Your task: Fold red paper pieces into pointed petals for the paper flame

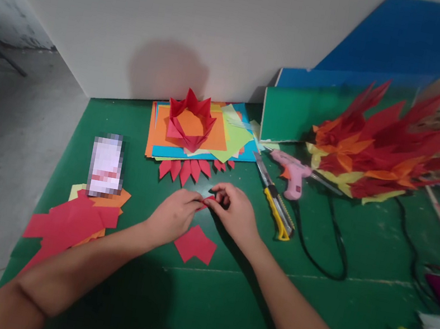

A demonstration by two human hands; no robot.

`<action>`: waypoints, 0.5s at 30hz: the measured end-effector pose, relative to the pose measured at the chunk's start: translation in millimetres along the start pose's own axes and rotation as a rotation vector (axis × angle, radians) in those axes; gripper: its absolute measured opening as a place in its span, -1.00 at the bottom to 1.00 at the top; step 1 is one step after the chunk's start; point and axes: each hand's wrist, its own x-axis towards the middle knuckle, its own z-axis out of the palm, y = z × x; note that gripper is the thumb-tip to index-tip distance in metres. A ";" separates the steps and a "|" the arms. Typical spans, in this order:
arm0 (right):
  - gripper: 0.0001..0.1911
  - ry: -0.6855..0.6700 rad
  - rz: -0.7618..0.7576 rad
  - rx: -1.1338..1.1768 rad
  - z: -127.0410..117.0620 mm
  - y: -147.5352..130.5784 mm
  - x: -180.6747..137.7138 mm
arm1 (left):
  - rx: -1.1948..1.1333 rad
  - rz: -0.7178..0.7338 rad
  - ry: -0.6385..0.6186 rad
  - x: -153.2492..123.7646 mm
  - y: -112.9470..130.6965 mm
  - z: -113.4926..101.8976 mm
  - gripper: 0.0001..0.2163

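Between my two hands, over the middle of the green table, is a small piece of red paper (208, 201), mostly covered by fingers. My left hand (177, 215) pinches its left side. My right hand (233, 209) pinches the other side with thumb and fingertips. Just below them lie red paper squares (195, 243), partly overlapping. Above the hands is a row of small folded red paper petals (185, 170). Behind that row, a ring of folded red paper (191, 122) rests on a stack of coloured paper (226, 131).
At right lie a yellow box cutter (276, 205), a pink glue gun (293, 172) with a black cord, and a large red-orange paper flower arrangement (376, 147). Loose red and orange sheets (74, 218) and a blurred-out rectangular object (106, 166) are at left. A white panel (144, 15) stands behind.
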 end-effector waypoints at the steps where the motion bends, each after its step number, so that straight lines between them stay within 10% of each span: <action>1: -0.85 0.000 0.003 0.001 -0.3 0.0 0.2 | -0.005 0.000 0.007 -0.2 -0.2 0.3 -0.75; 15: -0.83 -0.134 -0.032 0.035 -18.5 3.1 0.9 | -0.102 -0.018 0.101 -3.3 -2.3 2.1 -0.77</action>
